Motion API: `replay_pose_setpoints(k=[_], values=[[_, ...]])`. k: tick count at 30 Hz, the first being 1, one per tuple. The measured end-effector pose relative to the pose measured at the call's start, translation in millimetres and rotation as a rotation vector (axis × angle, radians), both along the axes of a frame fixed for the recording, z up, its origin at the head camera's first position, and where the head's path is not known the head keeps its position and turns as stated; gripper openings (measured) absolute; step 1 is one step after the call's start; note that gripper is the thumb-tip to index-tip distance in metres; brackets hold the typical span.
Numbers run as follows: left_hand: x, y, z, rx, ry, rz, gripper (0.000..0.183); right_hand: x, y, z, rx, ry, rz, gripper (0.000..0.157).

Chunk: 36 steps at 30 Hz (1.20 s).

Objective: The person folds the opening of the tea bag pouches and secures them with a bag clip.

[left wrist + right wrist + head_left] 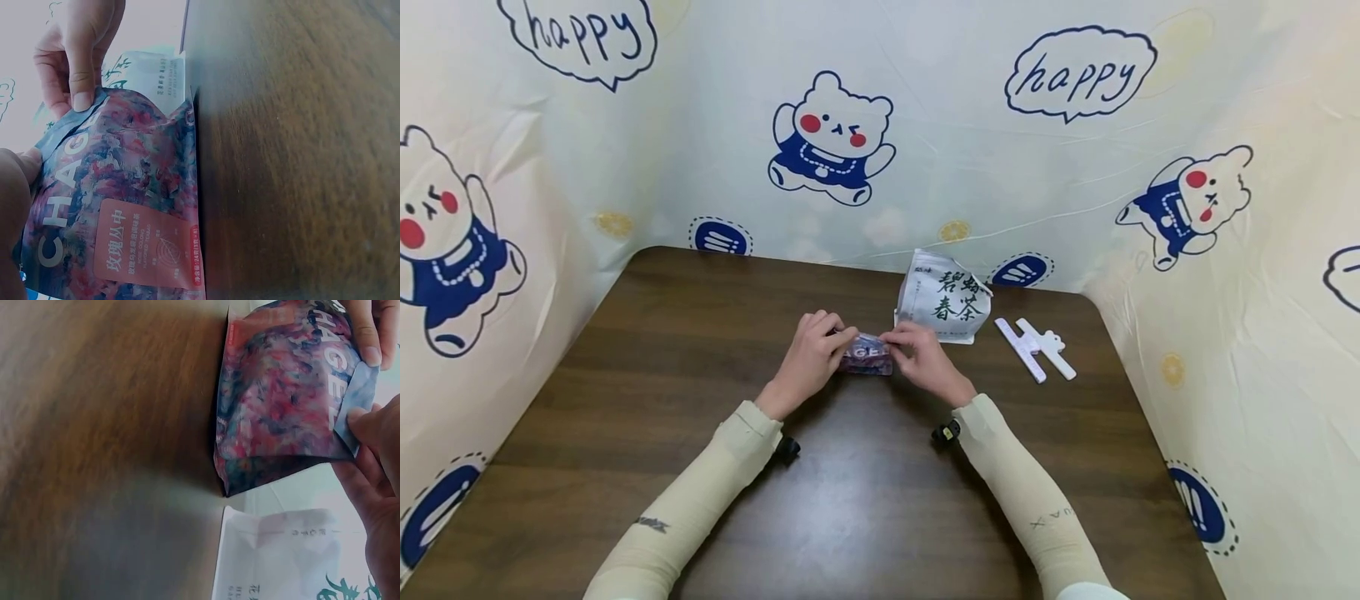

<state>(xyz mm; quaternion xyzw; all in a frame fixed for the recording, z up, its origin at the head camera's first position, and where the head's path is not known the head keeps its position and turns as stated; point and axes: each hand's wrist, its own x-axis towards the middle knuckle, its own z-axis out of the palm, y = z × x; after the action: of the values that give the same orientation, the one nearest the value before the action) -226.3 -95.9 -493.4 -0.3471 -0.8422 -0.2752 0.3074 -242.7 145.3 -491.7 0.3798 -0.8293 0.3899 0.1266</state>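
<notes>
A floral-patterned tea pouch (868, 357) in red, pink and blue stands on the wooden table between both hands. White capital letters and a pink label show on its front in the left wrist view. My left hand (814, 356) pinches the folded-over top edge near one corner. At the other end of that fold, my right hand (925, 358) pinches the edge between thumb and fingers. The pouch's top (357, 403) is bent down in a bluish-grey strip. Just behind the right hand stands a white tea bag (946, 300) with dark green characters.
Two white sealing clips (1021, 350) (1048, 348) lie side by side at the right of the table (760, 517). A pale cloth (940, 167) printed with cartoon bears hangs around the table's back and sides.
</notes>
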Motion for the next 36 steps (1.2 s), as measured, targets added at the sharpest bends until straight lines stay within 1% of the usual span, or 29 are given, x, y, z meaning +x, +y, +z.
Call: replay_pose_setpoints(k=[6,13,18,23,28,31,36], values=[[-2.7,1.1,0.4,0.003,0.004,0.001,0.013,-0.5,5.9,-1.2,-0.002,-0.025,-0.036,0.014],[-4.3,2.9,-0.4,-0.005,0.002,0.001,0.013,-0.2,7.6,-0.2,0.032,0.029,-0.01,0.014],[-3.6,3.1,-0.2,0.013,-0.007,0.001,0.013,-0.4,7.2,-0.2,0.043,0.024,-0.021,0.013],[-2.3,1.4,0.5,0.034,0.015,-0.006,0.013,-2.5,-1.0,1.1,0.018,0.022,-0.007,0.012],[-3.5,2.9,0.5,0.043,0.006,-0.001,0.012,-7.2,-12.8,2.2,-0.028,0.035,-0.004,0.009],[-4.4,4.3,0.2,0.051,0.007,-0.001,0.012,-9.8,-13.6,0.1,-0.049,0.05,-0.009,0.008],[-4.7,6.0,-0.8,0.059,0.01,-0.007,0.012,-11.4,-12.7,-1.9,-0.051,0.067,-0.006,0.008]])
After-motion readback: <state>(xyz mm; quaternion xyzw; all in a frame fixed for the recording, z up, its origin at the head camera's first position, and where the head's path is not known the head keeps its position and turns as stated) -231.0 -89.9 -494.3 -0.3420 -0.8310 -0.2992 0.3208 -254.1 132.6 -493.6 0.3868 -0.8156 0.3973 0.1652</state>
